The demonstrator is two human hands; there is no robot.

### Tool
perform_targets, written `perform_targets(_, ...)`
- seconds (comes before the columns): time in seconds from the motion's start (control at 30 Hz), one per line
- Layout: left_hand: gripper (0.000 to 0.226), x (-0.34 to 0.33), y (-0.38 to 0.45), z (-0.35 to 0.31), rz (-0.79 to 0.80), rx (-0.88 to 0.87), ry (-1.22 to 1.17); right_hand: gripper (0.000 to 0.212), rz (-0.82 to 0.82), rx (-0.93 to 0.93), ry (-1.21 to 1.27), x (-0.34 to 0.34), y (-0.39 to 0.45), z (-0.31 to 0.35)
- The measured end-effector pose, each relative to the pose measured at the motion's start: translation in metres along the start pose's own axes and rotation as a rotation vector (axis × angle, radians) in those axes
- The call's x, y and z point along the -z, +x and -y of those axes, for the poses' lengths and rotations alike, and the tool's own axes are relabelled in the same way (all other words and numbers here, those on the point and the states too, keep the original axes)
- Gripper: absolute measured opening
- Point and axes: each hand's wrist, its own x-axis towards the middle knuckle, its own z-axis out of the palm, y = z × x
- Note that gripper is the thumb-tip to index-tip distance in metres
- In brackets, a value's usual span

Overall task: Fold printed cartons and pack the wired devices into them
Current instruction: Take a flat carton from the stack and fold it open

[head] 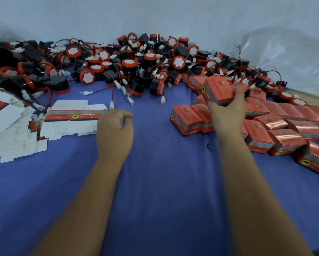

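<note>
Both hands: right (227,115) gripping closed carton (217,91), left (115,130) loosely curled

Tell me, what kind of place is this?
Probably a packing bench in a small workshop. A big pile of devices sits beside flat cartons and rows of boxes, and the right hand holds one box.

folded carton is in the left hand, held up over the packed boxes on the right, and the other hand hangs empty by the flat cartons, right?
Not quite: the head view shows the right hand gripping the folded carton, not the left. The rest holds: the left hand hangs empty by the flat cartons.
</note>
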Motion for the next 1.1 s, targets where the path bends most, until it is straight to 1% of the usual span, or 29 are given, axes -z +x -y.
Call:
perform_targets(0.03, 0.025, 0.002, 0.001, 0.0, 0.001, -0.021, 0.102, 0.086, 0.017, -0.075, -0.081, 0.0, 0.002, -0.004)
perform_targets(0.07, 0.027, 0.004, 0.002, 0.001, 0.002, -0.011, 0.211, 0.09, -0.007, -0.116, -0.16, -0.003, -0.002, -0.005)
perform_targets(0.1, 0.03, 0.007, 0.004, 0.003, 0.001, 0.022, 0.318, 0.088, -0.08, -0.093, -0.237, -0.007, -0.011, -0.003)
perform_targets(0.13, 0.035, 0.011, 0.005, 0.005, 0.009, 0.07, 0.411, 0.084, -0.18, 0.003, -0.282, -0.014, -0.023, 0.0)
perform_targets(0.17, 0.041, 0.014, 0.007, 0.009, 0.02, 0.127, 0.488, 0.079, -0.265, 0.133, -0.271, -0.023, -0.036, 0.005)
perform_targets(0.2, 0.047, 0.017, 0.008, 0.012, 0.035, 0.187, 0.542, 0.075, -0.296, 0.254, -0.225, -0.034, -0.049, 0.01)
perform_targets(0.23, 0.052, 0.02, 0.01, 0.014, 0.06, 0.246, 0.577, 0.07, -0.255, 0.351, -0.2, -0.046, -0.061, 0.015)
perform_targets(0.27, 0.053, 0.022, 0.011, 0.015, 0.094, 0.291, 0.602, 0.065, -0.132, 0.434, -0.199, -0.059, -0.072, 0.018)
perform_targets(0.3, 0.05, 0.022, 0.011, 0.015, 0.126, 0.308, 0.614, 0.06, 0.06, 0.483, -0.204, -0.072, -0.08, 0.017)
perform_targets(0.37, 0.038, 0.02, 0.01, 0.012, 0.133, 0.27, 0.576, 0.051, 0.526, 0.415, -0.16, -0.091, -0.095, 0.013)
perform_targets(0.4, 0.034, 0.019, 0.008, 0.008, 0.113, 0.243, 0.521, 0.049, 0.693, 0.388, -0.156, -0.098, -0.1, 0.008)
perform_targets(0.43, 0.033, 0.018, 0.006, 0.004, 0.093, 0.227, 0.445, 0.049, 0.787, 0.393, -0.193, -0.103, -0.103, 0.002)
perform_targets(0.47, 0.033, 0.017, 0.005, 0.002, 0.08, 0.211, 0.362, 0.049, 0.813, 0.443, -0.294, -0.107, -0.104, -0.002)
perform_targets(0.53, 0.029, 0.018, 0.003, 0.002, 0.047, 0.145, 0.227, 0.049, 0.808, 0.548, -0.456, -0.111, -0.104, -0.009)
perform_targets(0.6, 0.027, 0.021, 0.003, 0.004, -0.034, 0.133, 0.113, 0.051, 0.774, 0.608, -0.568, -0.109, -0.104, -0.011)
perform_targets(0.7, 0.031, 0.023, 0.007, 0.007, -0.17, 0.182, -0.072, 0.06, 0.696, 0.576, -0.677, -0.102, -0.101, -0.012)
perform_targets(0.77, 0.034, 0.023, 0.011, 0.012, -0.198, 0.236, -0.118, 0.059, 0.639, 0.543, -0.726, -0.093, -0.097, -0.012)
perform_targets(0.83, 0.039, 0.022, 0.013, 0.017, -0.12, 0.279, -0.055, 0.05, 0.593, 0.534, -0.724, -0.085, -0.091, -0.012)
perform_targets(0.87, 0.04, 0.021, 0.013, 0.02, -0.052, 0.269, 0.026, 0.044, 0.574, 0.528, -0.685, -0.081, -0.09, -0.012)
perform_targets(0.93, 0.036, 0.017, 0.011, 0.021, 0.055, 0.192, 0.23, 0.038, 0.517, 0.505, -0.638, -0.076, -0.089, -0.011)
perform_targets(0.97, 0.035, 0.015, 0.01, 0.021, 0.066, 0.157, 0.296, 0.034, 0.479, 0.514, -0.665, -0.075, -0.088, -0.012)
perform_targets(1.03, 0.043, 0.015, 0.01, 0.018, 0.034, 0.136, 0.297, 0.019, 0.399, 0.506, -0.716, -0.076, -0.086, -0.013)
perform_targets(1.07, 0.049, 0.016, 0.011, 0.017, 0.012, 0.128, 0.265, 0.016, 0.358, 0.46, -0.697, -0.077, -0.085, -0.013)
perform_targets(1.1, 0.052, 0.016, 0.011, 0.016, -0.012, 0.113, 0.244, 0.018, 0.324, 0.398, -0.645, -0.077, -0.083, -0.013)
